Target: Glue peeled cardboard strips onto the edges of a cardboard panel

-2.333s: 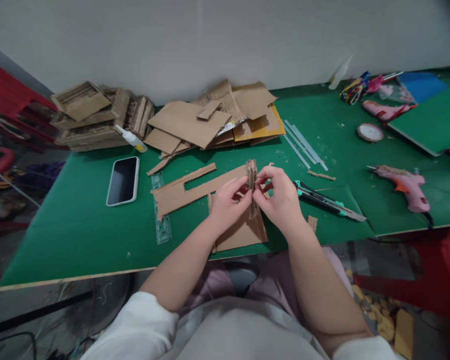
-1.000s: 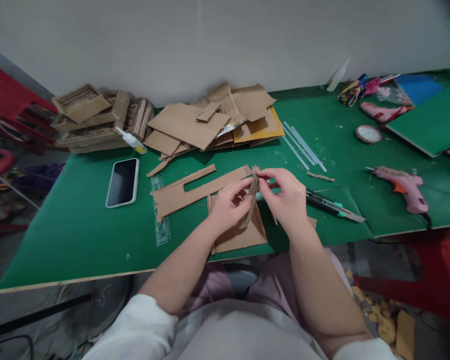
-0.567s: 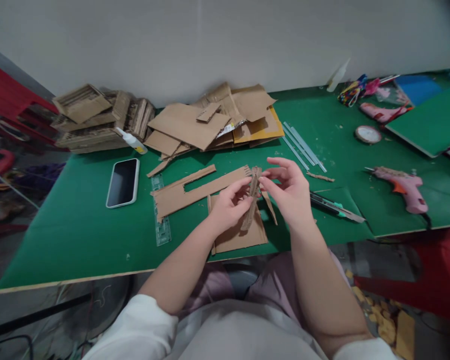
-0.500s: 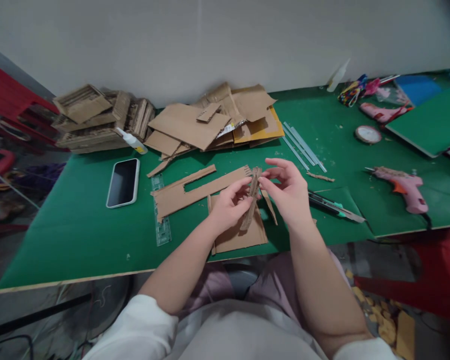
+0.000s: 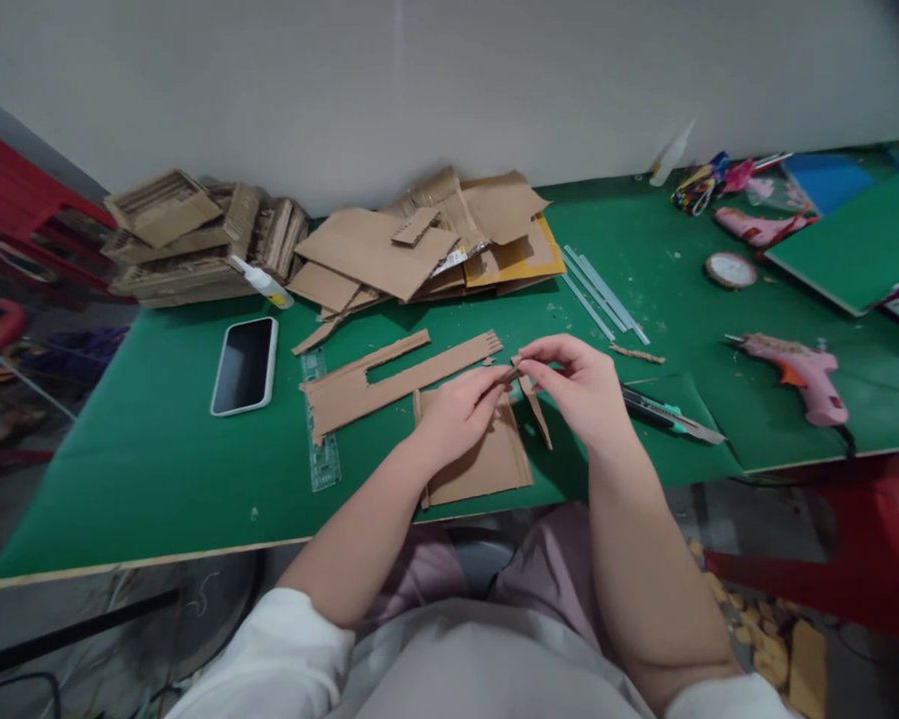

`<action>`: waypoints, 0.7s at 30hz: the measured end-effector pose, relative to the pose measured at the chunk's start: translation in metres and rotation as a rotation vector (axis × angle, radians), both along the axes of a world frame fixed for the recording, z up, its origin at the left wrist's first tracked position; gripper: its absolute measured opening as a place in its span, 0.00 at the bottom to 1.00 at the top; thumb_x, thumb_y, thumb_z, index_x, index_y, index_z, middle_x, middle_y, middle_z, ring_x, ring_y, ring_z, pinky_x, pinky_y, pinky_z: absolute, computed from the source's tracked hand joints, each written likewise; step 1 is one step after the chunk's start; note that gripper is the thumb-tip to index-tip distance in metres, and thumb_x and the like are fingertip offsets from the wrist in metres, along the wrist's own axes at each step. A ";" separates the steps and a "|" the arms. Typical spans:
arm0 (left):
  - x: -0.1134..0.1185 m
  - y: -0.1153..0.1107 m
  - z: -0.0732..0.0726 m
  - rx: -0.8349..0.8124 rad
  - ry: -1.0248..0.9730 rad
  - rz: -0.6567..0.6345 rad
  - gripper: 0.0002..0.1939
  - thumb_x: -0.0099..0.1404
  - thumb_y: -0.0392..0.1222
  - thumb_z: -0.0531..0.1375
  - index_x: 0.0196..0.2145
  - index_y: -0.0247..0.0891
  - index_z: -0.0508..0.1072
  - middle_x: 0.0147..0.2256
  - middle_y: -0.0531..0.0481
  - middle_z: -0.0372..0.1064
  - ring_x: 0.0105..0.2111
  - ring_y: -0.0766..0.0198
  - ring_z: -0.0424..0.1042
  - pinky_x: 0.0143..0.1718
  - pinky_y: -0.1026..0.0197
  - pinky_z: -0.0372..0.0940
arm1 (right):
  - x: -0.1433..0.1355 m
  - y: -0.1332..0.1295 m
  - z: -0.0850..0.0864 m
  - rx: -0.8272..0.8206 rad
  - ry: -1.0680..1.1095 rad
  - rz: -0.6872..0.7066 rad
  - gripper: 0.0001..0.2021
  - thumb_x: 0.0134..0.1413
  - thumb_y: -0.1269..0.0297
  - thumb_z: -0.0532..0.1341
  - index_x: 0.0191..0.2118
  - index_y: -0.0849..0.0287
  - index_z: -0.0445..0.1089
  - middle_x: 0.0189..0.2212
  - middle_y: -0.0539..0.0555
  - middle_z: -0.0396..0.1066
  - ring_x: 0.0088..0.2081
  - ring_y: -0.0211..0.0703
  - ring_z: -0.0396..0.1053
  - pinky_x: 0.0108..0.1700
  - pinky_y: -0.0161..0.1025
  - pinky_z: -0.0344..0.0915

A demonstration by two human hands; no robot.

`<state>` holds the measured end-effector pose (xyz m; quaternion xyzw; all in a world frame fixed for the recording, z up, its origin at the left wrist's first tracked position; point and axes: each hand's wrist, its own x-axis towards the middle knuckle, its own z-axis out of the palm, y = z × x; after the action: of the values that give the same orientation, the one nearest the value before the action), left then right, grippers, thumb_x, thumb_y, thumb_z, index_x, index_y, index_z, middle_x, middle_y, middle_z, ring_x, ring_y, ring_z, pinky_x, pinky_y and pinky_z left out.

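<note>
Between my two hands is a narrow cardboard strip (image 5: 512,372), mostly hidden by the fingers. My left hand (image 5: 460,411) is closed on its near left part. The thumb and fingertips of my right hand (image 5: 573,384) pinch the strip's far end. Below them lies a square cardboard piece (image 5: 479,464) with folded side edges, at the table's front edge. A thin cardboard sliver (image 5: 535,411) rests at its right, under my right hand. To the left, an L-shaped cardboard cutout (image 5: 345,401) lies across a clear ruler (image 5: 324,469).
Right of my hands are a utility knife (image 5: 670,411) with its blade out, and a pink glue gun (image 5: 801,374). Glue sticks (image 5: 606,295) lie behind. A phone (image 5: 245,365), a glue bottle (image 5: 264,283), stacked cardboard trays (image 5: 180,235) and cardboard sheets (image 5: 382,245) stand left and back.
The strip, upright and fully seen before, has been tipped flatter between my hands. My right fingers have closed in on its end, and my left fingers now cover more of it.
</note>
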<state>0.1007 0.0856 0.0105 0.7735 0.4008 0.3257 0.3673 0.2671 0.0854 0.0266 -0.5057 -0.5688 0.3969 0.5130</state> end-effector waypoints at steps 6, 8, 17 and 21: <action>-0.006 0.003 0.012 0.364 0.176 0.019 0.16 0.65 0.38 0.49 0.49 0.37 0.66 0.44 0.45 0.68 0.45 0.62 0.66 0.46 0.59 0.62 | 0.004 -0.005 0.005 0.105 0.043 0.087 0.05 0.47 0.72 0.60 0.30 0.56 0.72 0.31 0.49 0.73 0.36 0.38 0.70 0.40 0.38 0.68; -0.005 0.001 0.020 0.411 0.179 0.030 0.16 0.65 0.40 0.50 0.48 0.35 0.67 0.43 0.44 0.69 0.43 0.62 0.67 0.45 0.60 0.62 | 0.006 -0.008 0.010 0.174 0.029 0.119 0.06 0.48 0.73 0.59 0.28 0.56 0.72 0.33 0.50 0.73 0.38 0.39 0.70 0.44 0.39 0.66; -0.007 -0.021 0.051 0.663 0.288 0.232 0.21 0.63 0.40 0.54 0.53 0.34 0.62 0.36 0.46 0.68 0.35 0.67 0.67 0.38 0.66 0.62 | 0.003 -0.024 0.025 0.140 0.187 0.103 0.16 0.41 0.67 0.66 0.40 0.52 0.67 0.30 0.47 0.72 0.33 0.38 0.72 0.35 0.36 0.70; 0.000 -0.030 0.055 0.671 0.234 0.258 0.21 0.63 0.39 0.55 0.54 0.38 0.61 0.37 0.48 0.67 0.35 0.69 0.67 0.38 0.68 0.62 | -0.004 -0.025 0.023 0.154 0.148 0.028 0.08 0.40 0.64 0.66 0.30 0.55 0.69 0.28 0.47 0.72 0.30 0.36 0.70 0.33 0.34 0.69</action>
<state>0.1011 0.0561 0.0653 0.8258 0.4053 0.3921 0.0011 0.2626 0.0604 0.0498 -0.4261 -0.5650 0.3955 0.5855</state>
